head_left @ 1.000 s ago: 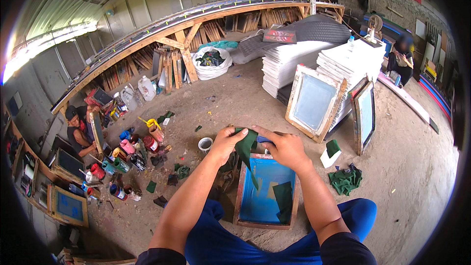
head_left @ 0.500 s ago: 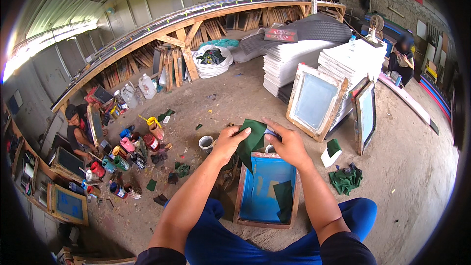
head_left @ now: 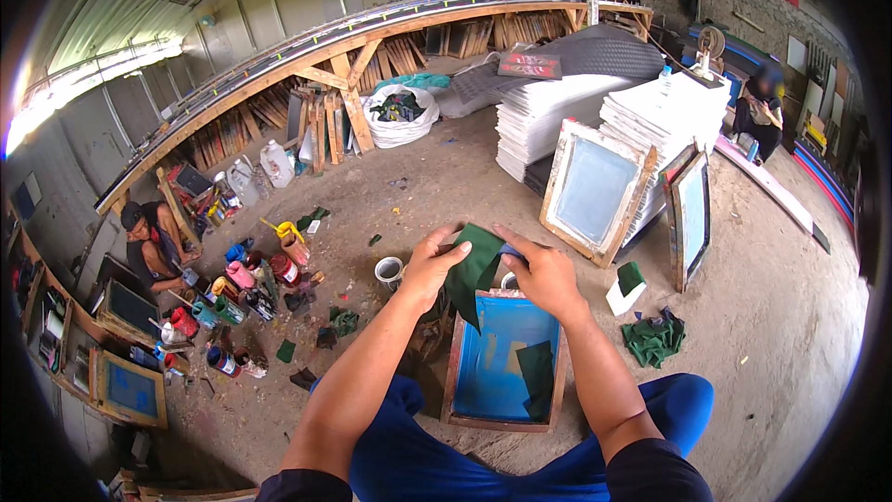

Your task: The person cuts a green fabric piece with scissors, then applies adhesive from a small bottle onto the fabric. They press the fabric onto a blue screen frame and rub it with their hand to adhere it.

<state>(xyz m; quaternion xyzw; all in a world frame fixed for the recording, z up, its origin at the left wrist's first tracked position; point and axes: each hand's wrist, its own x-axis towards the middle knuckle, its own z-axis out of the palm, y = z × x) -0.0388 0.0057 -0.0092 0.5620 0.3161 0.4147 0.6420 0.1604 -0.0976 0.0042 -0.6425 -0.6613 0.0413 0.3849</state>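
Observation:
My left hand (head_left: 429, 271) pinches a piece of dark green cloth (head_left: 476, 265) between thumb and fingers, and one corner hangs down. My right hand (head_left: 545, 277) has the cloth's other side, where a small bluish patch shows beside the fingertips. Below them a wooden screen frame (head_left: 450, 390) with a blue mesh (head_left: 483, 367) leans between my knees. A green cloth scrap (head_left: 536, 374) lies on that mesh. Just beyond the frame's top edge, a small pot (head_left: 509, 281) is mostly covered by my right hand.
A white pot (head_left: 389, 270) stands left of my hands. Crumpled green cloths (head_left: 654, 338) and a white box (head_left: 627, 290) lie on the right. Paint containers (head_left: 243, 276) crowd the left, near a crouching person (head_left: 153, 242). Framed screens (head_left: 596, 191) lean against white stacks (head_left: 548, 121).
Both hands keep the green cloth in nearly the same place, with slight finger shifts. At left, the crouching person leans forward, and the frame beside them has turned nearly edge-on.

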